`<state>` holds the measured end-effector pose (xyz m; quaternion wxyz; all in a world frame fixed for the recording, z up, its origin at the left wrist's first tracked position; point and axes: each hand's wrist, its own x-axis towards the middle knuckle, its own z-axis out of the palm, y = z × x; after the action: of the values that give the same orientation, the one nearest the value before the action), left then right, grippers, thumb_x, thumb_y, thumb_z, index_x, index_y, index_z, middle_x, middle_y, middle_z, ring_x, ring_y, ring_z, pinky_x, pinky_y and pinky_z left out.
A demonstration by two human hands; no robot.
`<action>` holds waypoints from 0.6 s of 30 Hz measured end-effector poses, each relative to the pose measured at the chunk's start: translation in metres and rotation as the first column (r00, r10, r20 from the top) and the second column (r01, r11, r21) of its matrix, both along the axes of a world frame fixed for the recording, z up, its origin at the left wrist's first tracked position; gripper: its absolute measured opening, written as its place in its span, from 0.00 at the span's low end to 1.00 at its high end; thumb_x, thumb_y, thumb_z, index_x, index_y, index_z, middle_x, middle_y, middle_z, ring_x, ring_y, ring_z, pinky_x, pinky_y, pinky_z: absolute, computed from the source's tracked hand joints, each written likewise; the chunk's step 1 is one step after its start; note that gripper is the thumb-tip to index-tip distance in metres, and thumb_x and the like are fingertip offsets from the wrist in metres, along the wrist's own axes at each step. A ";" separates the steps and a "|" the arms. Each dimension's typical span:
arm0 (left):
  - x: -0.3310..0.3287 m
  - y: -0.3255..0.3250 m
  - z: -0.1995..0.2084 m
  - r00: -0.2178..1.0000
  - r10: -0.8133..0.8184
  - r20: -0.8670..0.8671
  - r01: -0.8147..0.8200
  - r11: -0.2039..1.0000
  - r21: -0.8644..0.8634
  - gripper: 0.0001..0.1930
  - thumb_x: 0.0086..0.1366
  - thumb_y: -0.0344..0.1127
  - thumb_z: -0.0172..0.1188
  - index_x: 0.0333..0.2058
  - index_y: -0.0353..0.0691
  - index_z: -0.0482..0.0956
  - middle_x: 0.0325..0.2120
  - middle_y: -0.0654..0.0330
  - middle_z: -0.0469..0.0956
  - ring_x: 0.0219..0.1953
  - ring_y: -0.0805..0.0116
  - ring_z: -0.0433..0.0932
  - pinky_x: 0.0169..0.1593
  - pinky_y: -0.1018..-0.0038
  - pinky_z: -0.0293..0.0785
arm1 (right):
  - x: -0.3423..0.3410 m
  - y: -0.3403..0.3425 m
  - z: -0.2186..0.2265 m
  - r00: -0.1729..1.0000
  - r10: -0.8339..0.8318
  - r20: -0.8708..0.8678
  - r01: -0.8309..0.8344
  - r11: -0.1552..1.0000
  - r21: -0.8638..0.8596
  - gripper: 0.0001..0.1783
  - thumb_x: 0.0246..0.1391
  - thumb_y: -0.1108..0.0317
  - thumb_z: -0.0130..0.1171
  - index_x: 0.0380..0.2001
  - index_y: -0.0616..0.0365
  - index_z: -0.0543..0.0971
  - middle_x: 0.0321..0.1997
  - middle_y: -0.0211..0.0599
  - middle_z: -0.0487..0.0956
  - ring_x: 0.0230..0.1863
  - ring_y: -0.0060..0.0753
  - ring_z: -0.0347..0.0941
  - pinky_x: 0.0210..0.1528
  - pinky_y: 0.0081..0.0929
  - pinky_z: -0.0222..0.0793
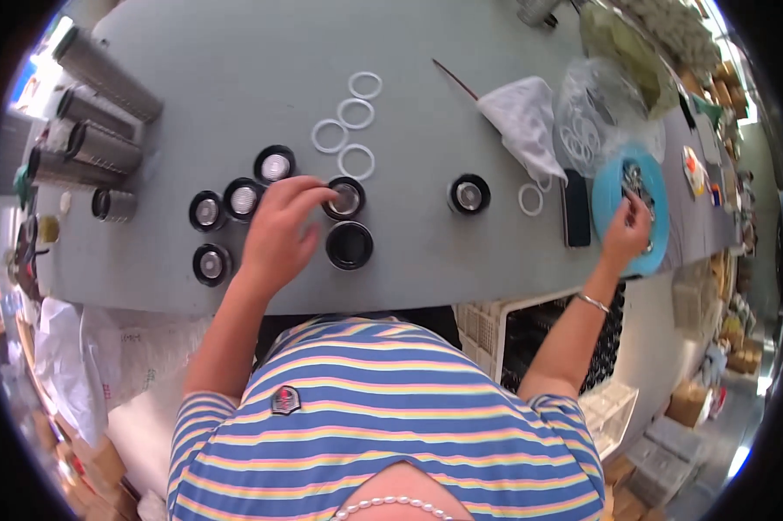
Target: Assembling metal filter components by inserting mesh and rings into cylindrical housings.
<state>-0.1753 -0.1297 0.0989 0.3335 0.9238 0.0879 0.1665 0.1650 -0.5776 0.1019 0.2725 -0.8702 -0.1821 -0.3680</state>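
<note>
Now at left rim of the cup (pixel 347 200), left of centre, with nearer left hand (pixel 285 227) loosely spread, empty; in the bowl (pixel 603 201), frame right, with right hand (pixel 631 229) bunched, can't say on what.

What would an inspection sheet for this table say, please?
Surface: flat grey tabletop, silvery metal cylinders at its left end
Job's things: seven round black caps, thin white rings, small shiny metal parts in a light-blue plastic bowl
Clutter: black rectangular phone, white cloth, clear plastic bag
Hands: left hand at a cap's rim; right hand in the bowl
Cables: nothing seen
Surroundings: white plastic crate, brown cardboard boxes
</note>
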 end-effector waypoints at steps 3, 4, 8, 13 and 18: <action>0.015 0.011 -0.028 0.982 -0.177 -0.071 0.187 0.963 0.191 0.21 0.49 0.22 0.73 0.44 0.42 0.85 0.57 0.55 0.77 0.60 0.50 0.76 0.64 0.59 0.75 | 0.028 -0.049 -0.001 0.990 -0.104 -0.093 0.092 0.988 -0.123 0.11 0.64 0.70 0.64 0.47 0.60 0.87 0.43 0.42 0.87 0.41 0.39 0.82 0.48 0.36 0.79; 0.015 0.011 -0.030 0.976 -0.183 -0.119 0.201 0.964 0.172 0.19 0.49 0.24 0.75 0.41 0.43 0.85 0.57 0.56 0.77 0.59 0.51 0.77 0.62 0.60 0.78 | 0.039 -0.063 -0.004 0.967 -0.158 -0.202 0.121 0.976 -0.181 0.13 0.63 0.67 0.65 0.48 0.61 0.87 0.43 0.42 0.87 0.41 0.40 0.82 0.49 0.37 0.78; 0.004 0.017 -0.036 0.992 -0.065 -0.109 0.049 0.987 -0.150 0.17 0.56 0.28 0.76 0.44 0.41 0.84 0.54 0.55 0.78 0.54 0.54 0.81 0.57 0.63 0.81 | 0.090 -0.133 -0.027 0.709 -0.247 -0.660 0.044 0.950 -0.308 0.24 0.59 0.58 0.68 0.54 0.62 0.85 0.49 0.50 0.88 0.50 0.46 0.84 0.57 0.41 0.76; -0.021 0.020 -0.047 0.952 0.138 -0.272 -0.302 0.542 -0.784 0.16 0.74 0.44 0.65 0.48 0.36 0.81 0.41 0.59 0.84 0.43 0.68 0.86 0.46 0.70 0.83 | 0.143 -0.165 -0.033 0.454 -0.178 -0.873 -0.207 0.932 -0.298 0.25 0.62 0.64 0.65 0.60 0.65 0.83 0.52 0.43 0.88 0.49 0.35 0.82 0.55 0.36 0.76; -0.043 0.016 -0.049 0.912 0.232 -0.337 -0.370 0.116 -0.922 0.13 0.79 0.46 0.60 0.49 0.42 0.80 0.41 0.62 0.83 0.38 0.69 0.86 0.42 0.73 0.85 | 0.182 -0.178 -0.047 0.476 -0.103 -0.873 -0.265 0.930 -0.254 0.29 0.63 0.63 0.64 0.65 0.64 0.79 0.57 0.47 0.86 0.53 0.39 0.82 0.57 0.39 0.77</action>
<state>-0.2186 -0.1142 0.0503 0.7951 0.4684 0.3757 0.0852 0.3473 -0.7553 0.0544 0.1825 -0.9587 -0.1225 0.1803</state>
